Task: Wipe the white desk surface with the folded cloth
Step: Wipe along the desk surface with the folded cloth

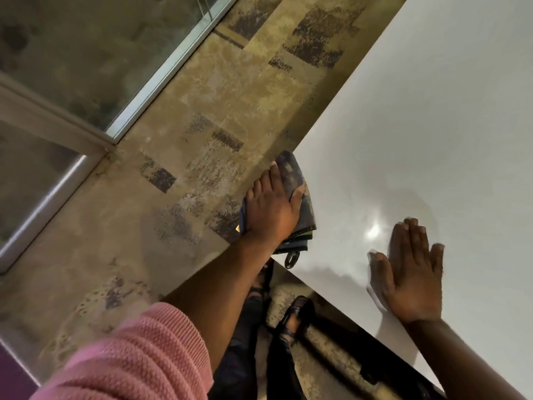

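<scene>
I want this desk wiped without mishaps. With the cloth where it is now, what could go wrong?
The folded cloth sits at the white desk corner, partly hanging over the edge under the left hand; a further stroke outward could drag it off onto the floor. Its loop dangles past the edge and might snag. The right hand, flat on the glossy top, may leave smudges.

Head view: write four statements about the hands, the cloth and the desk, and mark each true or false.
1. The left hand presses the folded cloth at the white desk edge. True.
2. The right hand holds the cloth. False: it lies flat, fingers spread, on the desk.
3. The cloth is white. False: it is dark and patterned.
4. A small loop hangs from the cloth's near end. True.
</scene>
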